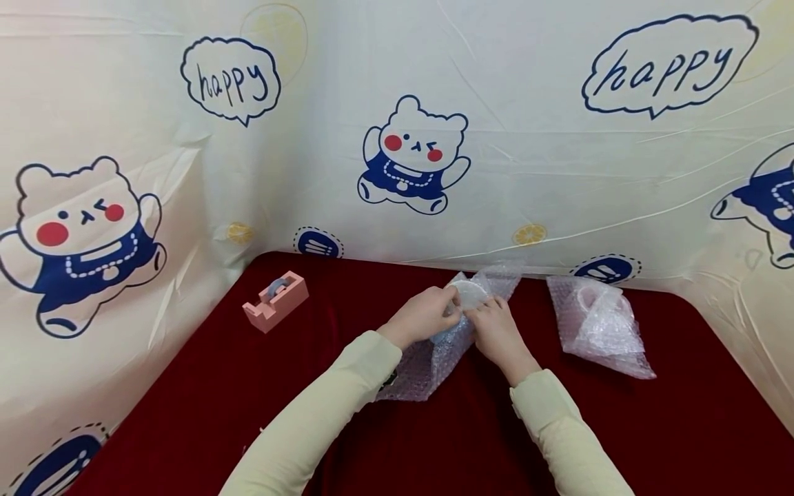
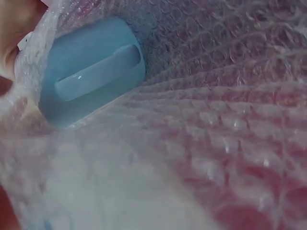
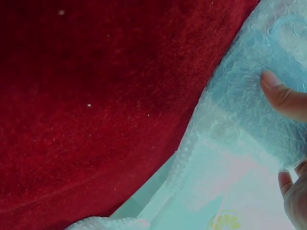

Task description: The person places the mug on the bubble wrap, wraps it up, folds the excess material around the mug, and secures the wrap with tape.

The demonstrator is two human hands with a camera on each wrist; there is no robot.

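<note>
A light blue mug point(image 2: 76, 50) with a flat band-like handle point(image 2: 98, 74) lies within a sheet of bubble wrap point(image 1: 415, 372) near the far side of the table. My left hand point(image 1: 422, 317) grips the mug and film from the left, its fingertips curled at the pale round end. From the right, my right hand point(image 1: 499, 334) holds the wrapped mug. In the right wrist view the thumb point(image 3: 283, 98) presses the film against the blue side, with fingers around the far edge. Part of the mug is hidden under film and hands.
A pink tape dispenser point(image 1: 277, 303) with a grey-blue roll stands at the back left. Another bubble-wrapped bundle point(image 1: 598, 324) with something pale inside lies at the right. Dark red cloth point(image 1: 434, 448) covers the table, and a printed white curtain point(image 1: 533, 172) hangs behind.
</note>
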